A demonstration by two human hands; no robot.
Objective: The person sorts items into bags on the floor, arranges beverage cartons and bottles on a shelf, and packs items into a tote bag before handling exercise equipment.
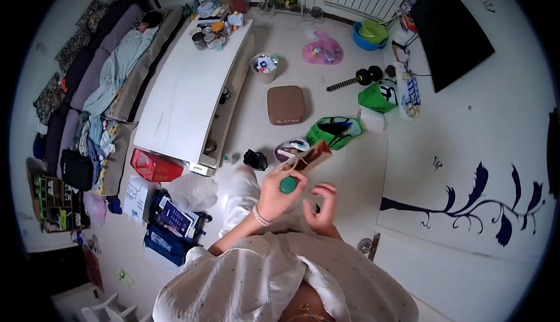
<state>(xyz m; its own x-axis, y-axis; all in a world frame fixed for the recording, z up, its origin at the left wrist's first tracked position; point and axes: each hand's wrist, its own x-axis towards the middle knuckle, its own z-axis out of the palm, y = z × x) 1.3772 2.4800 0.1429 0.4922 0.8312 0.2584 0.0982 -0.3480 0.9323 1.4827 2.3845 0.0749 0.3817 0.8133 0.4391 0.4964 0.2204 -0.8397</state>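
Holding seemed our step, the next move needing steadiness: our right fingers (328, 190) curled, any hold unclear; our left fingers (300, 177) grasped a green round object (287, 185), paper bag (316, 157) just beyond, right of the desk (181, 100), level with its near edge.

I can take the right hand (322, 205) outward over open floor (359, 191) toward the wall (461, 153). Straight ahead, the brown bag (317, 157) at the left hand (283, 195) stands in my way, with a green bag (344, 138) just beyond it. Leftward, the white tabletop (181, 83) bars me, though a strip of floor separates it from the brown stool (286, 105).
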